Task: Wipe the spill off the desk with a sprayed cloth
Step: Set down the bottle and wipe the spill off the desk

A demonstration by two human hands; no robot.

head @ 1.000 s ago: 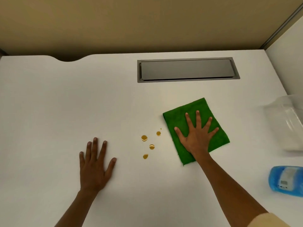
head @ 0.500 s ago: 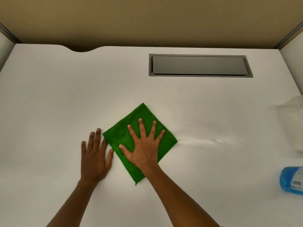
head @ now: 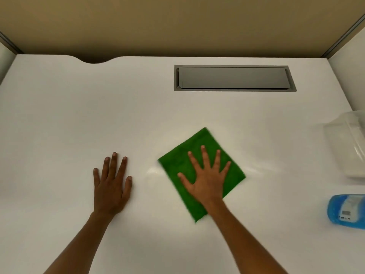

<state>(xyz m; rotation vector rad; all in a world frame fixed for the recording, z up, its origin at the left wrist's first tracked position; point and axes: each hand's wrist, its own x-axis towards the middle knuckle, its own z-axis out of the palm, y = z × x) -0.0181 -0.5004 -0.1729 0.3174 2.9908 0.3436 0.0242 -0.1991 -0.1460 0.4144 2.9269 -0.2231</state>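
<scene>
Wiping step: right hand (head: 205, 180) splayed flat on green cloth (head: 177, 165); left hand (head: 111, 184) flat, empty, at 9 o'clock on tabletop (head: 79, 115). Next: sweep over wet streaks.

I see the desk (head: 59, 119) bare across its whole left half and along the near edge, so a hand could sweep there freely. The left hand (head: 111, 184) lies flat beside the cloth (head: 177, 165), with a narrow open strip between them. To the right, a clear container (head: 347, 143) and a blue bottle (head: 345, 211), probably lying on its side, block the edge. The grey hatch (head: 235, 78) sits flush at the back.
</scene>
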